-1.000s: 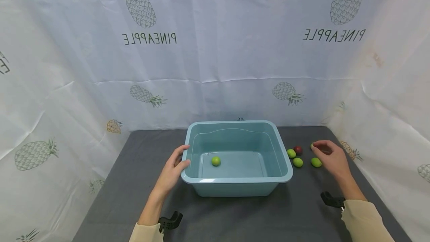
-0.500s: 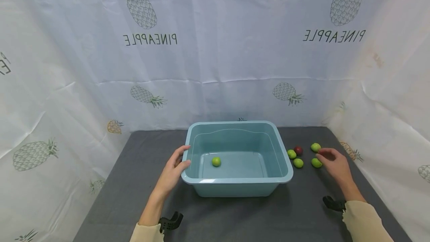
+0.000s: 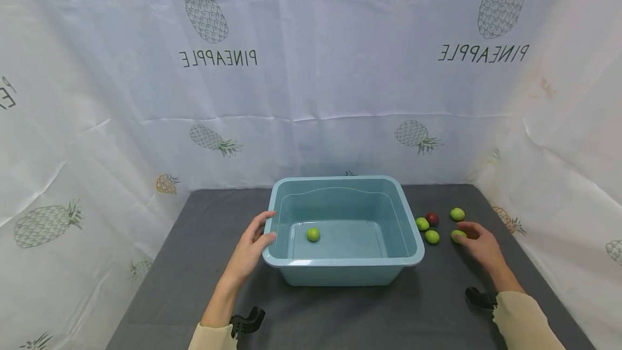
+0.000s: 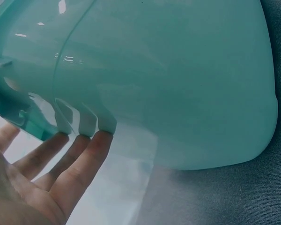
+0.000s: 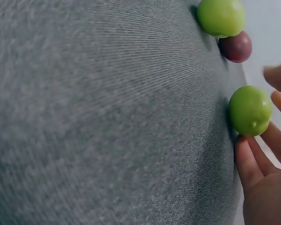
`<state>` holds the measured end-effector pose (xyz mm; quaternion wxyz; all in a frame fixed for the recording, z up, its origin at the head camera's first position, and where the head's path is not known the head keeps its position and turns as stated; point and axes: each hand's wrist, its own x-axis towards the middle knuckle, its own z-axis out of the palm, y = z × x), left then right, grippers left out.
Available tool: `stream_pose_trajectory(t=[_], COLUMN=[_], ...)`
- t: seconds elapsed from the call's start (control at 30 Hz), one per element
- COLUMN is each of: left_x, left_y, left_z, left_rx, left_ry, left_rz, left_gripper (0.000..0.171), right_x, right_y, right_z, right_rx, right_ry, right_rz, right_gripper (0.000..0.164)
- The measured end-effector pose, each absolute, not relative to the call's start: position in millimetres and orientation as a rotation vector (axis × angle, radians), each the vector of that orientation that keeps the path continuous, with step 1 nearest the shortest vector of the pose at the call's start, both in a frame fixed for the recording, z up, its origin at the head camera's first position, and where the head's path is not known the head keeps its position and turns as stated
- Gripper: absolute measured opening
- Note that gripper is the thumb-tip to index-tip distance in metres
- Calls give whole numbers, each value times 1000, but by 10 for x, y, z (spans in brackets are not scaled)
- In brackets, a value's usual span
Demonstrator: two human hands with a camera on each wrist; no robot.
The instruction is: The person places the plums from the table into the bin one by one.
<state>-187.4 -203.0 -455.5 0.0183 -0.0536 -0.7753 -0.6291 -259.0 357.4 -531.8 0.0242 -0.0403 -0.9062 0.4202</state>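
A light blue plastic basin [image 3: 340, 261] stands on the dark cloth-covered table. My left hand [image 3: 245, 253] holds its left rim, thumb and index fingertips over the edge; in the left wrist view several fingertips press the basin's outer wall [image 4: 192, 84]. One small round green fruit [image 3: 313, 234] lies inside. At the right, my right hand [image 3: 481, 244] is around another green fruit [image 5: 249, 110], which sits on the cloth. Fingers touch its side, while a blurred digit stands apart from it in the right wrist view.
Left of the right hand lie two green fruits [image 3: 431, 236] and a dark red one [image 3: 432, 219], close together beside the basin. A further green fruit [image 3: 457, 214] is behind the hand. Pineapple-printed white curtain [image 3: 340, 69] closes off the back and sides.
My right hand has left the farther green fruit and come toward me to the nearer one. Its fingers now surround that fruit. The left hand and basin keep their places.
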Motion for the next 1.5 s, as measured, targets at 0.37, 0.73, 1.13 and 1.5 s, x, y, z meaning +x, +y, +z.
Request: stream_pose_trajectory(t=[0.37, 0.73, 1.13, 1.5], left_x=[-1867, -1869, -1870, -1884], left_y=[-2055, -2046, -2051, -2056], left_z=[-4576, -4575, -4575, -4579], left_rx=[-221, -224, -222, -213], left_ry=[-2394, -2395, -2398, -2404], left_rz=[-1982, -1986, -1972, -1971], left_gripper=[48, 47, 47, 47], right_x=[-2590, -2574, -2569, -2529], right_y=[3605, 3573, 3445, 3311], right_z=[-5375, -5346, -5149, -5008], right_rx=[-95, -148, -121, -24], right_ry=[-2838, -2761, -2715, -2677], right_rz=[1355, 1318, 1400, 1399], right_gripper=[60, 57, 63, 57])
